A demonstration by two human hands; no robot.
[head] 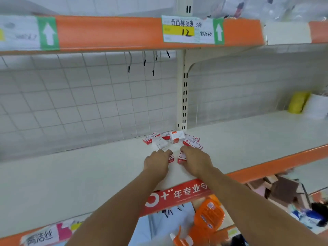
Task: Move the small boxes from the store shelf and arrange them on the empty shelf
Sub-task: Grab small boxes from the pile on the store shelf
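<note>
Two small boxes sit mid-frame on the pale shelf (88,174), our left hand (157,161) gripping one box (171,158), our right hand (195,161) another (181,157); we advise aligning their edges squarely.

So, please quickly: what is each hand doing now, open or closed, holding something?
Left hand: holds a small red-and-white cardboard box.
Right hand: holds another small red-and-white box.

Both bare forearms extend forward, converging. Left hand (157,161) lies palm down, fingers (166,153) curled over a small box (171,158); right hand (194,159) likewise grips a second box (181,158), knuckles uppermost.
</note>
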